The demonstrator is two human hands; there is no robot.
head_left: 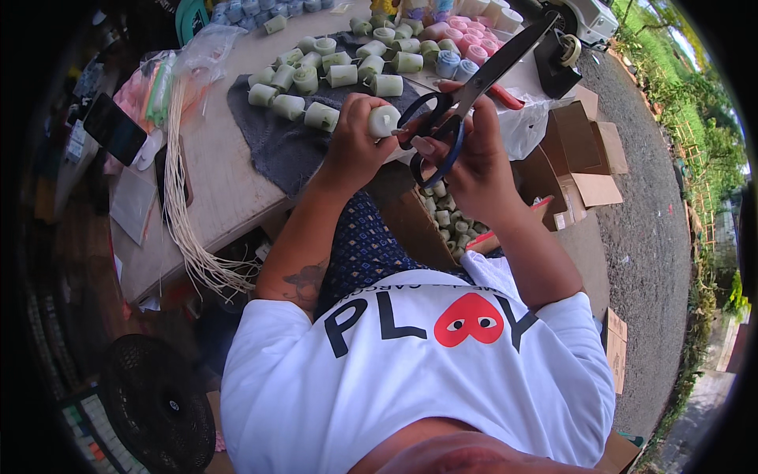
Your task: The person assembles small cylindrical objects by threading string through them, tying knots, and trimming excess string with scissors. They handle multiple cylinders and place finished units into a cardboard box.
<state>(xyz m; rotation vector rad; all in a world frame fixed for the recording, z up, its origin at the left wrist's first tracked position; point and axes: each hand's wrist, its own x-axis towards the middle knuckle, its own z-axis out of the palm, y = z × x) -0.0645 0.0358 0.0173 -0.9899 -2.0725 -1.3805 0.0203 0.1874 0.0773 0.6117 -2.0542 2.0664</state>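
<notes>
With my left hand [355, 142] I grasp one pale green candle [384, 120], the fingers closed around its side. It is held in the air over the near edge of the table [225, 189], with its wick end turned toward my other hand. My right hand [474, 154] is grasping a pair of scissors [509, 65] with dark blue handles; the blades point away from me and to the right. The right fingertips come very near to the wick, but I cannot tell if they touch it.

In front of me, many green candles [342, 77] lie on a dark grey cloth [276, 162], some upright and some on their sides. Beyond them to the right are pink candles [466, 37], with two light blue candles [448, 64] just beside. A black tape dispenser [556, 69] stands at the right side of the table. On the left, a bundle of white wick strings [174, 201] hangs over the table edge, near a dark phone [116, 129]. Below my right forearm, a cardboard box [412, 225] contains more small green candles. A black fan [158, 403] is down at my left.
</notes>
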